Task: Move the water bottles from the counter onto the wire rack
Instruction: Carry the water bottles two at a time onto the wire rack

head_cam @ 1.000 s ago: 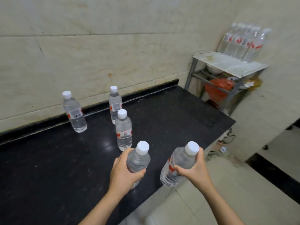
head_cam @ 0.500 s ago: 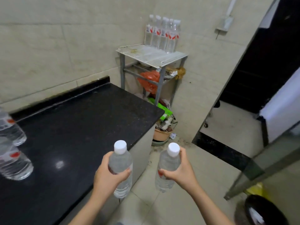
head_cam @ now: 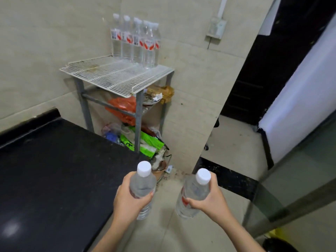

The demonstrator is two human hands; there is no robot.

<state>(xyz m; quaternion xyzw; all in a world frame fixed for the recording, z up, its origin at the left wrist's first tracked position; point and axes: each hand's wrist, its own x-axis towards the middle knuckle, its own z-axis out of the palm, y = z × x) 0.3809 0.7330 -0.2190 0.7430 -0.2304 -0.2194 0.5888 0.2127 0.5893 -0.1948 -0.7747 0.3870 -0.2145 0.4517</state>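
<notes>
My left hand [head_cam: 130, 200] grips a clear water bottle [head_cam: 142, 184] with a white cap, held upright over the counter's right end. My right hand [head_cam: 211, 198] grips a second clear bottle [head_cam: 193, 194], tilted slightly, over the floor. Ahead stands the white wire rack [head_cam: 116, 77] on grey metal legs in the wall corner. Several water bottles [head_cam: 135, 40] with red labels stand in a row at its back right. The black counter [head_cam: 54, 170] fills the lower left; no bottles on it are in view.
Under the rack's top lie an orange bag [head_cam: 123, 108], a dish and green packets [head_cam: 147, 144] on lower levels and the floor. A dark doorway [head_cam: 263, 70] and a glass panel [head_cam: 300, 188] are to the right. Tiled floor lies between me and the rack.
The view has swung right and closer to the rack. The bottles left on the counter have passed out of view. Both hands still hold their bottles, now carried off the counter.
</notes>
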